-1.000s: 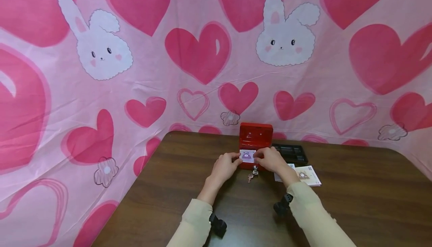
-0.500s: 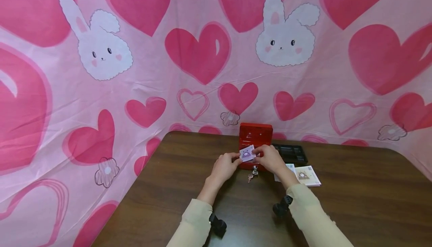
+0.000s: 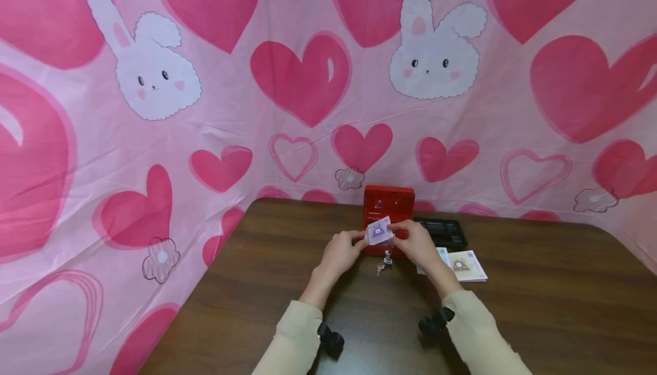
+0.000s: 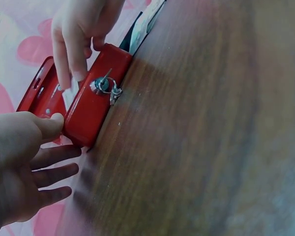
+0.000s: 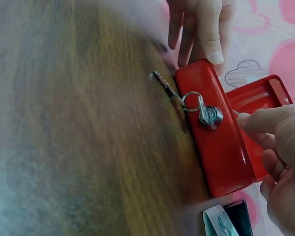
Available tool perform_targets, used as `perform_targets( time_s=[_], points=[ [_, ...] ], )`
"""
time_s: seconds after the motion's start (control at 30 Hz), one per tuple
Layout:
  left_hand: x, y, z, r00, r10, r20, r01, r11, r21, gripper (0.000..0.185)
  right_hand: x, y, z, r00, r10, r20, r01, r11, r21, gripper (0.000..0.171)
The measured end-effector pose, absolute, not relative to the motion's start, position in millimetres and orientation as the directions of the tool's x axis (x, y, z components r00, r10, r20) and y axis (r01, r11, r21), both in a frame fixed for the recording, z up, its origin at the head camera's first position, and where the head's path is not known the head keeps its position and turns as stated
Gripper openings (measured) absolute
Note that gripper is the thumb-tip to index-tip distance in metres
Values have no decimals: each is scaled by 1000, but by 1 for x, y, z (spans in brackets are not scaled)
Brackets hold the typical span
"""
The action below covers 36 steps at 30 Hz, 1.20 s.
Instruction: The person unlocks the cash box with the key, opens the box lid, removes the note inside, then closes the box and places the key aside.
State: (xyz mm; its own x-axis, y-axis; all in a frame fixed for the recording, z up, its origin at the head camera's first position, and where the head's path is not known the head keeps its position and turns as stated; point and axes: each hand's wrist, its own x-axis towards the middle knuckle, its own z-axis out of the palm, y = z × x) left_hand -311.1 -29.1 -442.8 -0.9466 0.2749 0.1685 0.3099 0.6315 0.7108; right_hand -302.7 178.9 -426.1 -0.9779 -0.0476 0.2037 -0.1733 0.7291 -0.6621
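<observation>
We see the right hand pinching a small purple-printed note between thumb and fingers, while the left hand steadies its lower left corner with a thumb, fingers loosely spread. The note tilts, long axis rising rightward, just above the open red cash box, whose key hangs in its front lock.

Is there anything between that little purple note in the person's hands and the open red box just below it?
Nothing visible blocks it. The right hand pinches the purple note right over the red box, whose lid stands open. The left hand touches the box's near corner, beside the opening rather than over it. The black tray sits off to the right.
</observation>
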Motion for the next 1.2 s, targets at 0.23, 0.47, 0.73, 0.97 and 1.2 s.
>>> perform_targets(
  time_s=[0.23,0.47,0.73,0.97,1.2],
  points=[
    [-312,-27,-443,-943,275,185,324,642,695,35,-293,185,-424,-959,14,282,-199,675,-710,35],
    [-311,-27,-442,-946,271,176,314,642,700,35,-278,189,-409,-962,40,268,-178,655,-735,37],
    [-312,-28,-442,-948,268,174,309,637,706,36,-264,202,-401,-964,62,260,-160,645,-748,35],
    [-313,-30,-444,-948,266,177,310,629,713,36,-258,214,-399,-957,46,287,-200,614,-764,30],
    [-311,-28,-441,-945,277,176,316,623,715,36,-250,227,-391,-957,18,288,-216,620,-755,32]
  ],
)
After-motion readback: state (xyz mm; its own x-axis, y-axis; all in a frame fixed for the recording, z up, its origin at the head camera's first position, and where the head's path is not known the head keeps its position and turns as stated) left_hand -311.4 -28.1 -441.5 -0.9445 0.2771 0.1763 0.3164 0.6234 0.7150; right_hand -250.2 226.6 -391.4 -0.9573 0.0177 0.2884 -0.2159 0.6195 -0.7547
